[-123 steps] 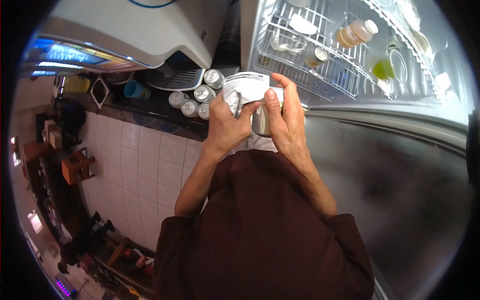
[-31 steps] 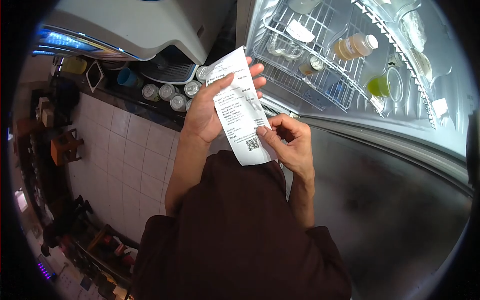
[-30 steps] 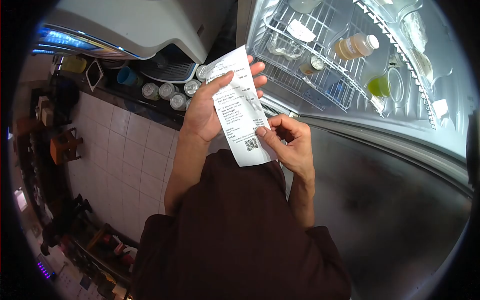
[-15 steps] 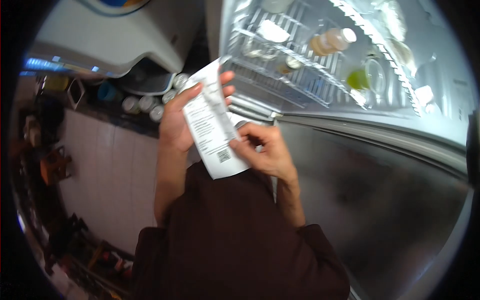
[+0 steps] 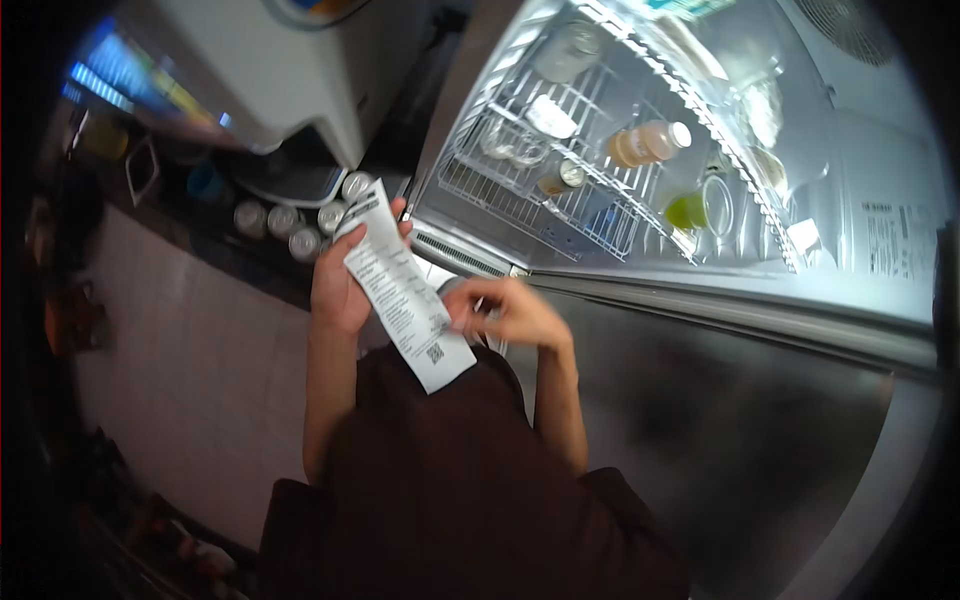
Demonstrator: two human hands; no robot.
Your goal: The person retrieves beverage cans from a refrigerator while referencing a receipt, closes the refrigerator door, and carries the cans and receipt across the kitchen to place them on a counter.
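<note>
A long white printed receipt [image 5: 400,290] with a small square code near its lower end slants in front of my dark brown shirt [image 5: 450,480]. My left hand [image 5: 345,285] grips its upper part, thumb across the printed face and fingertips showing past the far edge. At the lower right edge of the paper, my right hand [image 5: 510,315] is curled, with thumb and fingertips pinched at the margin. Slight blur softens those fingertips.
An open, lit fridge [image 5: 600,270] stands ahead to the right. Its wire shelves carry an orange-tinted bottle [image 5: 650,144], a small jar [image 5: 562,178] and a green-bottomed container [image 5: 690,211]. Several cans [image 5: 285,221] stand on a dark surface at left, below a white appliance [image 5: 250,80].
Both hands and the receipt have shifted slightly left and down in view. The receipt lies flatter, and my right hand has moved up along its edge. More of the fridge interior shows.
</note>
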